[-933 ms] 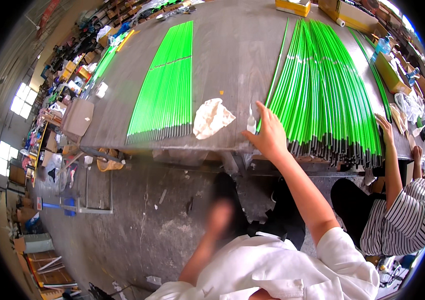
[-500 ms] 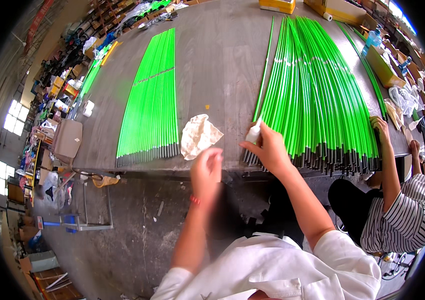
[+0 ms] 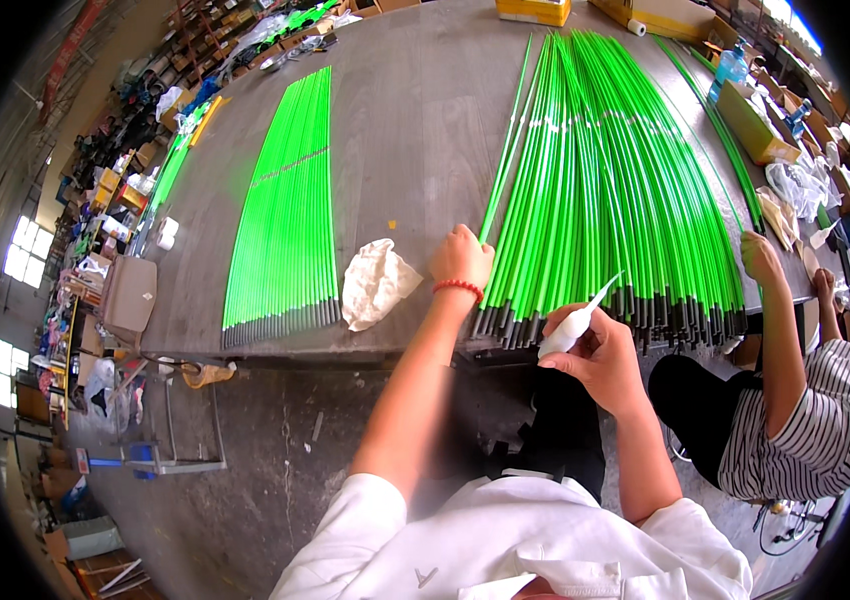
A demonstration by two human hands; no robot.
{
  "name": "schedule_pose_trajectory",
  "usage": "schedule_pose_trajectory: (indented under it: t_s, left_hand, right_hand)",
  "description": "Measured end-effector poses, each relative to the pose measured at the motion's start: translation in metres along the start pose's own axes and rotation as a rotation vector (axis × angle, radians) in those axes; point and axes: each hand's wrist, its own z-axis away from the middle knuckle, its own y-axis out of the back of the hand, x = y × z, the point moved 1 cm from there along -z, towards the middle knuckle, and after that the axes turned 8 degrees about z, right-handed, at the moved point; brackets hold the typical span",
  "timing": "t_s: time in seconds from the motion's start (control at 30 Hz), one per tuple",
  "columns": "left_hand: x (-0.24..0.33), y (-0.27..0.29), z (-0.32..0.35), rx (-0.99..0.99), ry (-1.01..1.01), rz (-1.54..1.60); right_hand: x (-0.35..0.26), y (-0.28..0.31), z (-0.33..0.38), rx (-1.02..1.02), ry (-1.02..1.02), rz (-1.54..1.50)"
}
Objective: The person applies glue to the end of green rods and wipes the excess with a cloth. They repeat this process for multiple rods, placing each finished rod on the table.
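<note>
My right hand (image 3: 602, 360) is closed round a small white squeeze bottle (image 3: 575, 328), whose thin pointed nozzle tilts up and to the right. It is just in front of the dark lower ends of a fanned-out bundle of green rods (image 3: 605, 180). At the bundle's left edge, my left hand (image 3: 462, 257) is closed at the lower part of a single green rod (image 3: 508, 150), its fingers partly hidden by the back of the hand. A crumpled off-white cloth (image 3: 377, 285) lies left of it. Farther left, another set of green rods (image 3: 285, 210) lies flat, side by side.
The grey table (image 3: 395, 120) has its near edge just before me. At right, a co-worker's hand (image 3: 760, 257) touches the bundle's right side. A yellow box (image 3: 535, 10) stands at the far edge; a cardboard box (image 3: 755, 120) and plastic bags (image 3: 803, 190) lie at right.
My left hand has moved right and forward, past the cloth to the single green rod. My right hand has drawn back toward me with the bottle, now nozzle up and to the right.
</note>
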Motion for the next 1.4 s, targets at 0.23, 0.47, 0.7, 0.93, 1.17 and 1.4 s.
schedule_pose_trajectory:
  t_s: [0.23,0.47,0.7,0.93,1.17,1.4]
  left_hand:
    - [-0.023,0.038,0.052,0.026,-0.175,0.501]
    - [-0.022,0.101,0.106,-0.072,-0.246,1.393]
    - [-0.007,0.138,0.123,-0.307,-0.212,1.347]
    - [-0.015,0.154,0.177,-0.779,0.212,1.785]
    - [-0.003,0.111,0.214,-0.841,0.213,1.819]
    - [-0.014,0.124,0.241,-0.776,0.292,1.893]
  right_hand:
    - [0.016,0.004,0.013,0.009,0.059,-0.105]
    - [0.017,-0.006,0.02,-0.138,0.107,-0.482]
    - [0.003,-0.007,0.029,-0.128,0.159,-0.575]
    - [-0.003,-0.008,0.034,-0.076,0.245,-0.547]
    - [-0.04,-0.041,0.013,-0.308,0.197,-0.675]
    - [-0.046,-0.025,-0.02,-0.112,0.221,-0.647]
